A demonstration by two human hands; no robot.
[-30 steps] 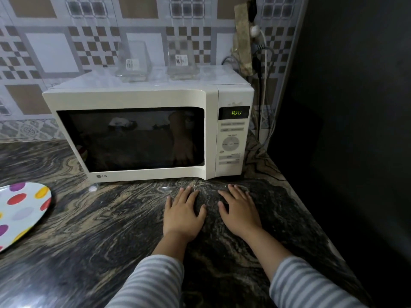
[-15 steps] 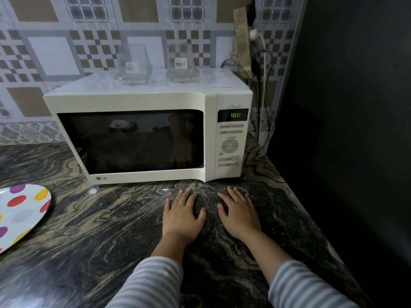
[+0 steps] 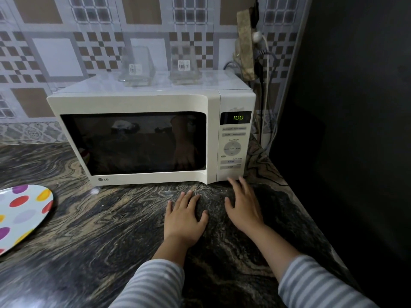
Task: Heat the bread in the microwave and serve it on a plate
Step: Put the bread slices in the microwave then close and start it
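Note:
A cream microwave (image 3: 138, 103) stands on the dark marbled counter (image 3: 100, 218) with its door shut; its display (image 3: 238, 117) reads 1:00. The dark window hides any bread inside. A white plate with coloured dots (image 3: 22, 216) lies at the left edge. My left hand (image 3: 185, 218) rests flat on the counter in front of the microwave, fingers spread, holding nothing. My right hand (image 3: 243, 204) is lifted slightly, empty, its fingertips at the bottom of the control panel (image 3: 232, 150).
Two clear glass containers (image 3: 136, 66) (image 3: 184, 65) sit on top of the microwave. Cables and a plug (image 3: 259, 52) hang at its right against the tiled wall. A dark panel (image 3: 351, 107) bounds the counter on the right.
My right hand has lifted off the counter and moved forward toward the lower part of the control panel. My left hand stays flat. The display still shows 1:00.

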